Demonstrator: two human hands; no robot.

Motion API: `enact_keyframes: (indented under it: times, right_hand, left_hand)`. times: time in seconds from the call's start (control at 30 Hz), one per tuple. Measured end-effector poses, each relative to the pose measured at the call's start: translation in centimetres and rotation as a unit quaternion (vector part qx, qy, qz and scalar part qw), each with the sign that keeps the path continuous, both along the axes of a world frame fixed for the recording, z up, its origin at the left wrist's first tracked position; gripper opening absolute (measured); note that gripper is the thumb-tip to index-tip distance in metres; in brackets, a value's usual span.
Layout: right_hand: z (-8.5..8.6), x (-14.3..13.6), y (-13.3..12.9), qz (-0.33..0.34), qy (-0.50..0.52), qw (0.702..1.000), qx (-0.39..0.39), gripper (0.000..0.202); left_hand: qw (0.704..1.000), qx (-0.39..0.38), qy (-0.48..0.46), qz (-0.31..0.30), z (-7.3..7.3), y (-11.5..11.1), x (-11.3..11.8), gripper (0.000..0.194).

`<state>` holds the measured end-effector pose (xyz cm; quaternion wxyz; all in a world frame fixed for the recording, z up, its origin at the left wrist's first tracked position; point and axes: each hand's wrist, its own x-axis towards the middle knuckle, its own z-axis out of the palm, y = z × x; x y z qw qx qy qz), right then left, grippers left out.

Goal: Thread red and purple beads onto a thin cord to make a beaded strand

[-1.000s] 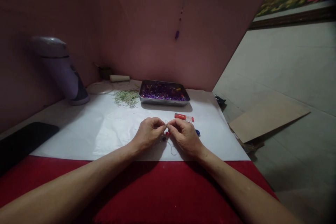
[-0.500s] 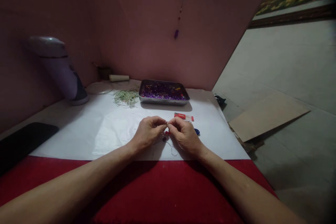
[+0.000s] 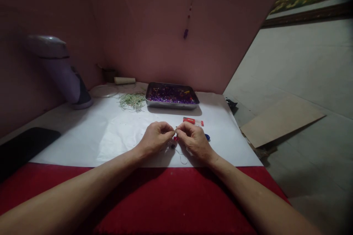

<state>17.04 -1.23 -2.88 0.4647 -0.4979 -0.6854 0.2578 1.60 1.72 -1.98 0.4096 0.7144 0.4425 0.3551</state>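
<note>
My left hand and my right hand meet fingertip to fingertip above the white sheet. Both are closed in a pinch on a thin beaded thread, whose pale loose end curls out below the right hand. Red beads and a dark bead show just under the fingertips. What exactly lies between the fingertips is too small to make out. A small dark blue object is partly hidden behind my right hand. Beyond that hand lies a red and clear packet.
A metal tray of purple beads stands at the back, beside a heap of pale green threads. A lilac bottle and a black flat object are at left. A beaded strand hangs against the pink wall.
Both hands keep the same pinch, with the fingertips shifted only slightly. The beads below them have moved a little. The view has tilted slightly.
</note>
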Motion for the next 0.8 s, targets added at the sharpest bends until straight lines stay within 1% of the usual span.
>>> enact_keyframes:
  times: [0.07, 0.13, 0.23, 0.3, 0.37, 0.43, 0.5, 0.67, 0.8]
  right_hand:
    - [0.12, -0.05, -0.04, 0.003, 0.017, 1.000, -0.008, 0.016]
    - [0.14, -0.03, 0.02, 0.010, 0.058, 0.998, -0.037, 0.017]
    - [-0.03, 0.13, 0.24, 0.032, 0.129, 0.987, -0.093, 0.028]
    - [-0.14, 0.22, 0.33, 0.047, 0.145, 0.983, -0.105, 0.033]
    - [-0.14, 0.22, 0.30, 0.047, 0.126, 0.987, -0.093, 0.027]
    - [-0.02, 0.15, 0.15, 0.032, 0.084, 0.994, -0.067, 0.018]
    - [0.15, 0.06, -0.01, 0.017, 0.048, 0.998, -0.042, 0.013]
    - [0.40, -0.05, -0.17, 0.017, 0.021, 0.999, -0.030, 0.013]
    - [0.17, 0.03, -0.07, 0.019, 0.006, 0.999, -0.031, 0.012]
  left_hand:
    - [1.000, -0.008, -0.004, 0.001, 0.14, -0.06, -0.02, 0.012]
    - [1.000, -0.019, -0.022, 0.007, 0.24, -0.09, -0.02, 0.010]
    - [0.997, -0.042, -0.061, 0.009, 0.25, -0.08, 0.01, 0.009]
    - [0.996, -0.047, -0.072, 0.008, 0.21, -0.04, 0.03, 0.009]
    - [0.996, -0.044, -0.072, 0.009, 0.22, -0.01, 0.04, 0.010]
    - [0.996, -0.046, -0.074, 0.012, 0.28, -0.04, 0.04, 0.009]
    - [0.995, -0.058, -0.080, 0.014, 0.38, -0.12, 0.04, 0.009]
    - [0.993, -0.071, -0.091, 0.018, 0.71, -0.38, 0.08, 0.008]
    - [0.993, -0.073, -0.090, 0.023, 0.78, -0.41, 0.11, 0.008]
